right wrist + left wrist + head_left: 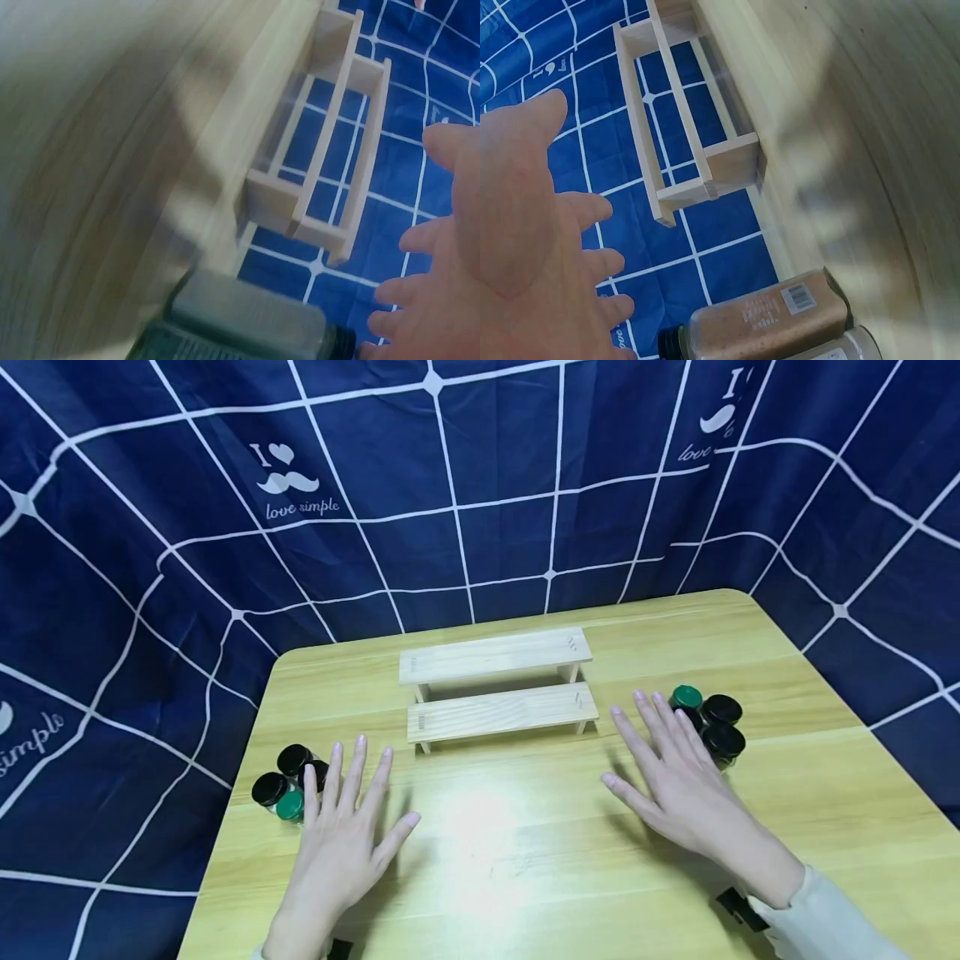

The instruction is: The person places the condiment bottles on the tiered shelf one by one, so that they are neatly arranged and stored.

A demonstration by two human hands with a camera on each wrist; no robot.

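Observation:
My left hand [337, 847] hovers palm down over the table with fingers spread, holding nothing. Beside its little finger stands a cluster of jars with black lids [270, 788] and one green lid [290, 806]. A jar of brownish powder [765, 319] with a barcode label shows in the left wrist view. On the other side my right hand [682, 785] is likewise spread and holds nothing. Its fingers overlap a second cluster, with black lids [723, 742] and a green lid [686, 697], partly hiding one jar. A glass jar [247, 307] appears blurred in the right wrist view.
Between the hands, farther back, stands a pale wooden two-step rack with an upper shelf [495, 656] and a lower shelf [502, 712]. It rests on a wood-grain table [480, 893]. Blue curtains [502, 460] with white lines enclose the table's back and sides.

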